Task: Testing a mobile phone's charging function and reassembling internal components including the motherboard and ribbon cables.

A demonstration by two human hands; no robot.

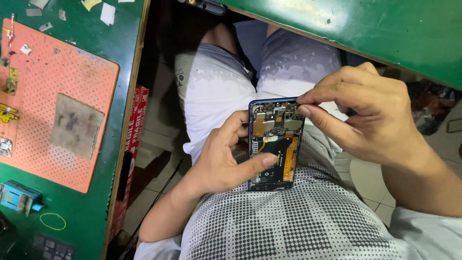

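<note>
Green counter [120, 53] edges hem the lap on two sides, leaving open room above the opened phone [274, 144] between both hands

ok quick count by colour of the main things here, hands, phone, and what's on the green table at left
Bare hands: 2, left hand and right hand, both on the phone
Dark phone with its back off: 1, phone
Orange mat: 1, mat
Grey-brown pad on the mat: 1, pad
Yellow-green rubber band: 1, rubber band
Blue part: 1, blue part
Total: 7
</note>
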